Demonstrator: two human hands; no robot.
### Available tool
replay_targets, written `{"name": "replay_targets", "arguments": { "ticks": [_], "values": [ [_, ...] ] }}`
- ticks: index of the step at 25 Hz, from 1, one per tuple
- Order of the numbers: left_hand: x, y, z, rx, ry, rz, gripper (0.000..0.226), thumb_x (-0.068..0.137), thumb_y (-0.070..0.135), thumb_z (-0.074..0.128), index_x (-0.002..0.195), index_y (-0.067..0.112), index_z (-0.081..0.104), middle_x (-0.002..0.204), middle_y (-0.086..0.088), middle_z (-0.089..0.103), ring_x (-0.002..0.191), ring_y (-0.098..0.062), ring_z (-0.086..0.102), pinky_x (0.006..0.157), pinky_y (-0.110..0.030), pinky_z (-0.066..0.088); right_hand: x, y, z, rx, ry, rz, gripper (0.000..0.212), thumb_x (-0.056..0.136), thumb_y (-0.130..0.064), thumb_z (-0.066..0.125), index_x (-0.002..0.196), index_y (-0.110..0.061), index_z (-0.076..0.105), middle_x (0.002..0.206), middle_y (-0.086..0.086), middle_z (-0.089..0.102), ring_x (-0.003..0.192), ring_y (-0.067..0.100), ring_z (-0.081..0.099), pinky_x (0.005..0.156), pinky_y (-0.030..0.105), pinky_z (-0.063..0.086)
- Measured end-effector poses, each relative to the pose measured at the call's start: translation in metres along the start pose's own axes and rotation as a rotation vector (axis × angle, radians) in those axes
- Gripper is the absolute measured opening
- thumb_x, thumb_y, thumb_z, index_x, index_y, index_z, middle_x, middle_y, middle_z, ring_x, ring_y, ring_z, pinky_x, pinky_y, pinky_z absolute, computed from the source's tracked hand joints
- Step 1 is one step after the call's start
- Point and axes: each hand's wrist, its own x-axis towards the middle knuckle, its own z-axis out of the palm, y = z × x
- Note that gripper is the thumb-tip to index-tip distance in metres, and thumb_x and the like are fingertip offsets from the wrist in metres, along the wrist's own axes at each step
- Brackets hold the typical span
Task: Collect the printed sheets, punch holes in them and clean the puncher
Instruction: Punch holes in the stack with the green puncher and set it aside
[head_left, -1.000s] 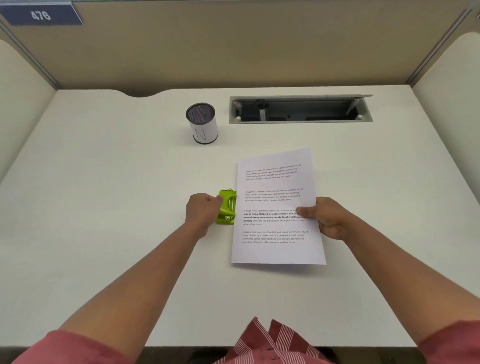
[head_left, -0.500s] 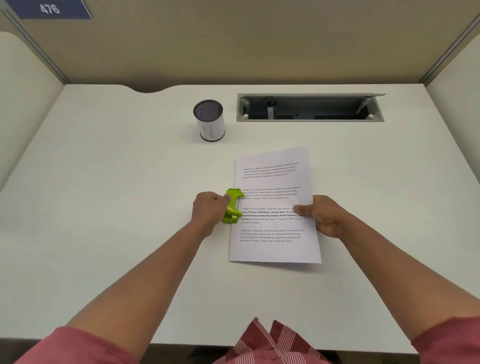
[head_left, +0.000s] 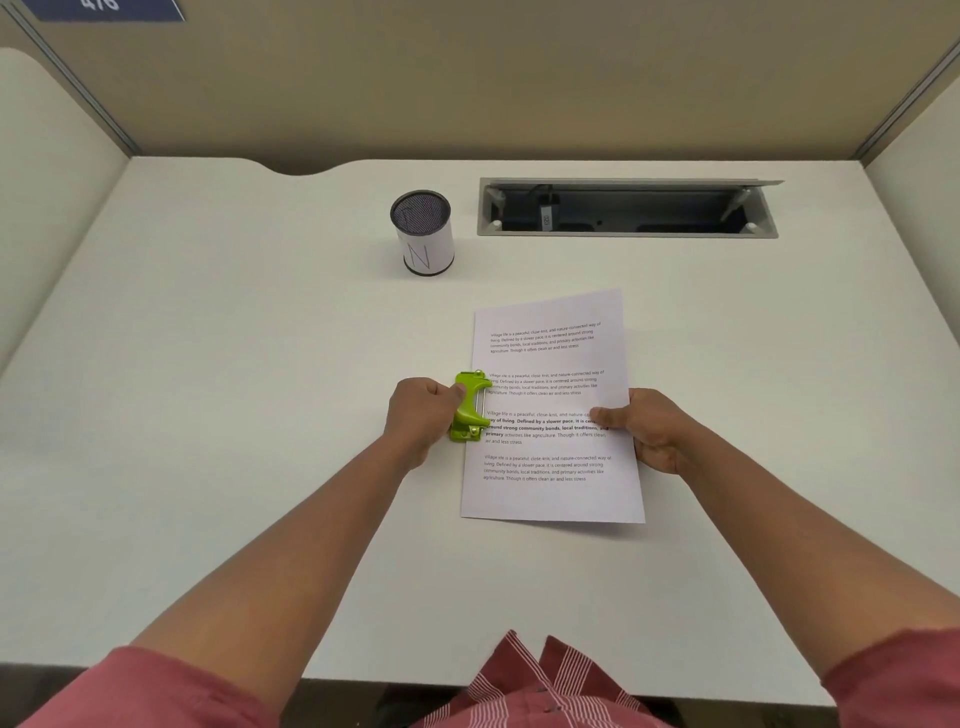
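At a white desk (head_left: 208, 415), the left hand (head_left: 421, 415) clamps a green hole puncher (head_left: 469, 406) onto the printed sheets' (head_left: 550, 405) left edge; the right hand (head_left: 649, 426) pinches their right margin. The thin paper looks limp and likely to slide, so holding it mid-edge seems wise; how many sheets is unclear.

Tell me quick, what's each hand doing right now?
Left hand: closed on the green puncher, at the sheets' left edge.
Right hand: closed on the printed sheets, right edge.

The green puncher (head_left: 470, 406) has closed in from beside the printed sheets (head_left: 553, 410) onto their left edge.
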Motion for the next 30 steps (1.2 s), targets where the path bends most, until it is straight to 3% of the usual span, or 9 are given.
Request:
{"name": "replay_targets", "arguments": {
  "ticks": [9,15,30],
  "values": [
    [-0.0035,0.0028,-0.001,-0.01,-0.014,-0.002,0.033,0.092,0.026,0.074,0.068,0.01,0.058,0.078,-0.015,0.062,0.077,-0.028,0.062,0.09,-0.061,0.058,-0.0001,-0.0015,-0.0003,0.003,0.013,0.008,0.026,0.092,0.008,0.066,0.115,-0.003,0.069,0.111,0.014,0.078,0.097,0.033,0.076,0.082,0.048,0.061],
    [-0.0041,0.0023,-0.0012,-0.023,-0.021,0.002,0.032,0.091,0.025,0.075,0.069,0.009,0.059,0.077,-0.015,0.061,0.075,-0.028,0.061,0.09,-0.062,0.058,0.0,-0.0013,-0.0005,0.004,0.015,-0.004,0.029,0.091,0.008,0.067,0.118,-0.001,0.069,0.115,0.016,0.077,0.104,0.036,0.074,0.093,0.053,0.057],
    [-0.0047,0.0027,-0.002,-0.03,-0.027,-0.002,0.029,0.091,0.025,0.075,0.073,0.007,0.061,0.081,-0.017,0.064,0.078,-0.028,0.063,0.09,-0.062,0.057,0.0001,0.002,-0.0002,-0.008,0.008,0.0,0.024,0.092,0.007,0.067,0.112,-0.005,0.07,0.107,0.012,0.08,0.093,0.03,0.078,0.08,0.045,0.061]
  ]
}}
